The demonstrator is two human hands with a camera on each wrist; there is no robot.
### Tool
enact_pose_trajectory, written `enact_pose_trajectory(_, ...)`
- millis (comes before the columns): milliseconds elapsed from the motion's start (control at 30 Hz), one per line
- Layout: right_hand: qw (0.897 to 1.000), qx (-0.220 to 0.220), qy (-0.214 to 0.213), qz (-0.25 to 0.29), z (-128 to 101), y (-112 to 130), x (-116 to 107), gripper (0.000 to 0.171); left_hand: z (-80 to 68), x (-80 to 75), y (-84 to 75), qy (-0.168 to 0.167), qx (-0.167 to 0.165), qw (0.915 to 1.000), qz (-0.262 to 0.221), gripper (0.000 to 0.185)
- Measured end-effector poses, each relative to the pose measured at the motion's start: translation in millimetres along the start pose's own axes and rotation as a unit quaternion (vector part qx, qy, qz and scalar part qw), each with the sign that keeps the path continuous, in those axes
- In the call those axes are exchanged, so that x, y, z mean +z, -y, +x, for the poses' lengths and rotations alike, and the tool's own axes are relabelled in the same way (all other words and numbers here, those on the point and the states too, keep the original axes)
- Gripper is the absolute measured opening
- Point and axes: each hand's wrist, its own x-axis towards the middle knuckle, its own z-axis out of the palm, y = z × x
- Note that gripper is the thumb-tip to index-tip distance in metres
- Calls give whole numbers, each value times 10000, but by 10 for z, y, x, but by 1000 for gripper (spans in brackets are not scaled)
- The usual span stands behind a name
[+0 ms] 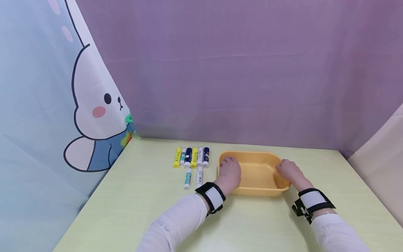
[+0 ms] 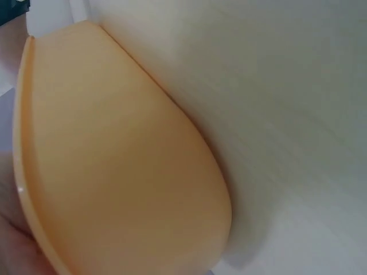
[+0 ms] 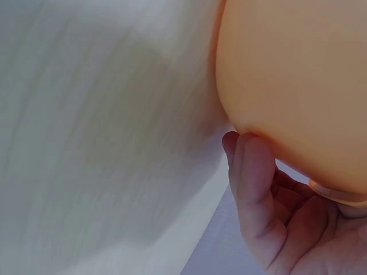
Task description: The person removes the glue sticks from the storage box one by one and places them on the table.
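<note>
A shallow orange plastic basin with rounded corners lies on the table, nothing visible inside it. At its left end, my left hand grips the rim; in the left wrist view part of that hand shows beside the rim, most of it out of frame. My right hand holds the right end. Seen from the right wrist, its curled fingers touch the outside of the basin wall. Left of the basin, several glue sticks lie in a row, with two more below them.
The pale green table extends around the basin. A purple cloth hangs along its back edge. On the left hangs a blue cloth with a cartoon animal; a light cloth is at the right.
</note>
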Motion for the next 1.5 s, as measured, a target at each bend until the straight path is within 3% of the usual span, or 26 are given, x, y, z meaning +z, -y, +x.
enact_pose_trajectory(133,10000,33,11,16,-1,9,5,32,24,34,-55,12,-37,9994,357,44)
enact_pose_trajectory(367,10000,-7,-53,-58,0,19,-1,31,86,134,-101,-68,-552,9981,-277,24)
enact_pose_trajectory(633,10000,76,17,-36,-10,19,3,31,131,173,-90,-33,-388,9987,-318,19)
enact_pose_trajectory(1067,9999,61,-52,-87,-4,12,2,29,114,174,-111,-105,-434,9989,-159,19)
enact_pose_trajectory(1233,9999,84,-66,-93,0,3,20,29,106,169,-93,-129,-277,9994,-158,19)
enact_pose_trajectory(1500,9997,147,-113,-154,13,-1,16,30,79,119,-39,-424,-39,9985,-342,16)
